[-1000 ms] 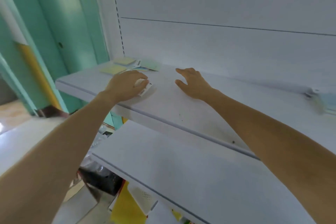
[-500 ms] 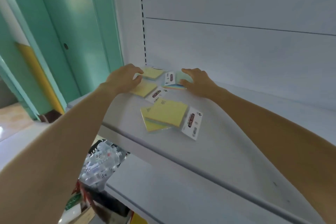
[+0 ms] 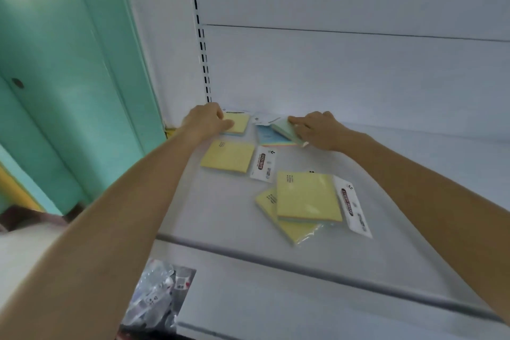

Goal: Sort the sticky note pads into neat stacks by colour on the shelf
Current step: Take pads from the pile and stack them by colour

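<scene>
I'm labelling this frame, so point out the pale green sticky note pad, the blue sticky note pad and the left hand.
pale green sticky note pad [image 3: 284, 130], head view, top face.
blue sticky note pad [image 3: 269, 136], head view, exposed top.
left hand [image 3: 205, 120], head view, back.

Hands [image 3: 209, 121] [image 3: 317, 128] touch pads [image 3: 227, 157] (shelf's back).

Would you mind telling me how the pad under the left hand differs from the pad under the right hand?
The pad under the left hand is yellow; the one under the right hand is pale green. The yellow pad lies flat by the back left corner, while the green pad rests tilted across a blue pad. Both sit at the back of the shelf.
</scene>
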